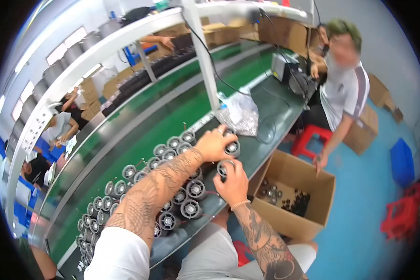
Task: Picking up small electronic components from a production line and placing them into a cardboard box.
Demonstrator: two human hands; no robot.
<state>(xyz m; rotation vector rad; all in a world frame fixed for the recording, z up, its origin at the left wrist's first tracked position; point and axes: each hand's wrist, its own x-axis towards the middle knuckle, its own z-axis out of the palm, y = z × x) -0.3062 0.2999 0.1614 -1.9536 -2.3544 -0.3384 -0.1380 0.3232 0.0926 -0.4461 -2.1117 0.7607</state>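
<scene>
My left hand (214, 145) reaches across the worktop, its fingers wrapped round a small cylindrical motor (232, 148) with a grey spoked end. Just nearer to me, my right hand (233, 184), with a bracelet at the wrist, grips a second motor (223, 171) of the same kind by its side. The two motors are close together. Under and around my left forearm stand several rows of like motors (191, 208), spoked ends up, some with thin wires. My left arm hides part of them.
A plastic bag of small parts (240, 116) lies beyond my hands, by a white post (203, 60). Right of the worktop stands an open cardboard box (319, 200) with motors and black pieces inside. A co-worker (345, 88) sits at the far right near a red stool (308, 142). A green conveyor (168, 109) runs behind.
</scene>
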